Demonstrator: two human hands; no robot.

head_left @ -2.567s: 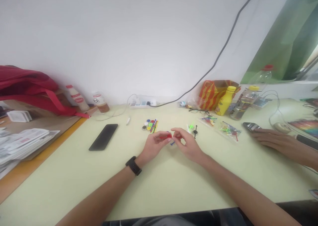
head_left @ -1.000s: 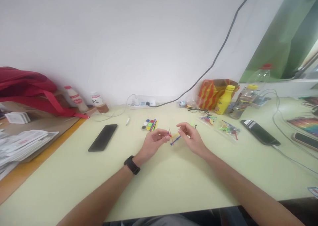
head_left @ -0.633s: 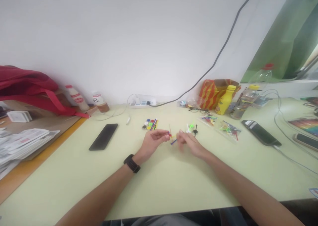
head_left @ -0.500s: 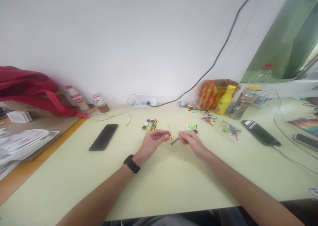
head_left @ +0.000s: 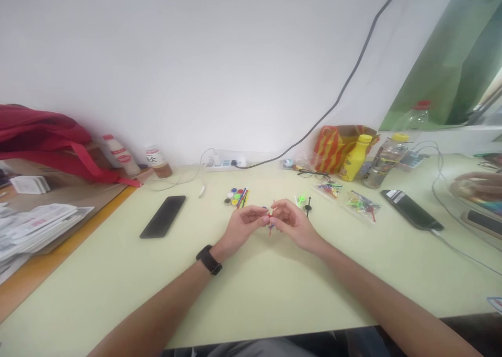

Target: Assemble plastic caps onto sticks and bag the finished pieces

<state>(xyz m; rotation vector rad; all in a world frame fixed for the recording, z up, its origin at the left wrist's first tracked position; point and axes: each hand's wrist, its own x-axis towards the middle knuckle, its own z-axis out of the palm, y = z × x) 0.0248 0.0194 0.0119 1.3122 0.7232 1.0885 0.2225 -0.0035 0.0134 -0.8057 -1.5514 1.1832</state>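
Both hands meet above the table, fingertips nearly touching. My left hand (head_left: 248, 225), a black watch on its wrist, pinches a small red plastic stick piece (head_left: 270, 233) with blue bits on it. From the other side, my right hand (head_left: 296, 225) has thumb and forefinger closed on the same little piece. The fingers cover most of it, so how its parts join is hidden. Just beyond the left hand lie several coloured discs (head_left: 234, 196) and a bundle of coloured sticks (head_left: 243, 197). Past the right hand are a bright green piece (head_left: 301, 199) and a black arrow-shaped piece (head_left: 308, 207).
A dark phone (head_left: 163, 217) lies at left, another phone (head_left: 411, 210) with a cable at right. Small bags of coloured parts (head_left: 363, 204) sit right of centre. Bottles, including a yellow one (head_left: 356, 158), and a power strip (head_left: 223, 161) line the wall. Papers (head_left: 43, 223) are stacked far left.
My right hand has moved left to my left hand, bringing its blue stick against the red piece. A blurred shape, apparently another person's hand, has appeared at the far right.
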